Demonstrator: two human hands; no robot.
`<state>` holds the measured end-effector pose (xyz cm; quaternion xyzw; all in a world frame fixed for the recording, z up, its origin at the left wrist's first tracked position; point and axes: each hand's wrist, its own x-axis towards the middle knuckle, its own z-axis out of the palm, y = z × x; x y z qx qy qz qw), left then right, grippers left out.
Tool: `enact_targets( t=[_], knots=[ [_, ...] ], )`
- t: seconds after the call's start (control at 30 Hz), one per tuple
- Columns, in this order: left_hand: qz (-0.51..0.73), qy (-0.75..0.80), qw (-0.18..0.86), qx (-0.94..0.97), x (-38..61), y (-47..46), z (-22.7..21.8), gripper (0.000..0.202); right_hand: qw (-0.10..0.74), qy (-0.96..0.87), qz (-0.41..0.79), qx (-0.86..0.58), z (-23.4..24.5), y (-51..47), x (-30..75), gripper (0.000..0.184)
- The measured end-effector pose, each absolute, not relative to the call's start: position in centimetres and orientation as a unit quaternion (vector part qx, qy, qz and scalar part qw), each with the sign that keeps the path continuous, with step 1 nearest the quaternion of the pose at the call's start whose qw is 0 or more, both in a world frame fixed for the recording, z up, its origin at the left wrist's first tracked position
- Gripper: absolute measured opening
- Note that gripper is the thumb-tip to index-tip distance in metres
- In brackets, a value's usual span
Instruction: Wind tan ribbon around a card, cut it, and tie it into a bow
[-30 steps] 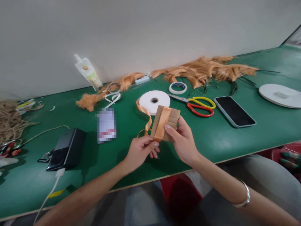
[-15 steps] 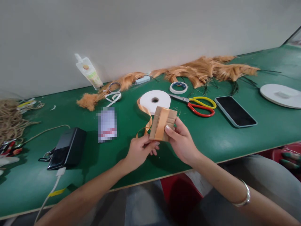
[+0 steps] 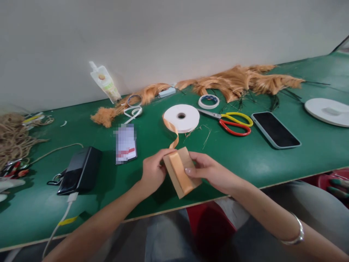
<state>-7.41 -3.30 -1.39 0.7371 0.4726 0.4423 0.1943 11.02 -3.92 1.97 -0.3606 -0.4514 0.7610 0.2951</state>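
A brown cardboard piece [image 3: 171,171] with orange ribbon [image 3: 180,171] wound around it in a flat band is held tilted over the table's front edge. My right hand [image 3: 211,171] grips its right side, thumb pressed on the band. At the upper left corner, my left hand [image 3: 154,169] is closed on the card, its thumb along the top edge where the ribbon arrives; its other fingers are largely hidden behind. From there a loose length of ribbon runs up to a white spool [image 3: 189,122] lying flat on the green table.
Right of the spool lie scissors [image 3: 236,123] with red and yellow handles, a tape roll [image 3: 208,102] and a phone [image 3: 275,130]. Orange fibre bundles [image 3: 231,82] line the wall. To the left are another phone [image 3: 125,143], a black power bank [image 3: 79,171] and twine [image 3: 19,140].
The ribbon-wound cardboard has come down towards me and turned, its lower end now nearer the table edge. My left hand has moved from below it to its upper left corner.
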Motion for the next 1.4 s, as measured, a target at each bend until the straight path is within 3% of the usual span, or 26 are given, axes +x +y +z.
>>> enact_targets(
  t=[0.17,0.57,0.8,1.07,1.4],
  knots=[
    [0.479,0.454,0.401,0.635,-7.5,-3.0,-1.0,0.033,0.254,-0.442,0.794,-0.331,1.8,-4.2,10.9,0.035],
    [0.522,0.348,0.477,0.615,-7.9,-2.3,-1.0,0.044,0.288,-0.375,0.803,-0.363,1.0,-4.4,10.9,0.033],
    [0.505,0.417,0.384,0.651,-7.2,-3.5,-0.6,0.027,0.298,-0.373,0.78,-0.405,0.8,-4.5,10.4,0.032],
    [0.408,0.279,0.1,0.864,-6.7,-4.9,-0.7,0.026,0.358,-0.348,0.753,-0.429,0.7,-4.0,10.0,0.026],
    [0.379,0.161,0.051,0.91,-6.1,-4.8,-1.0,0.026,0.412,-0.322,0.734,-0.433,0.3,-3.1,10.2,0.022]
  ],
)
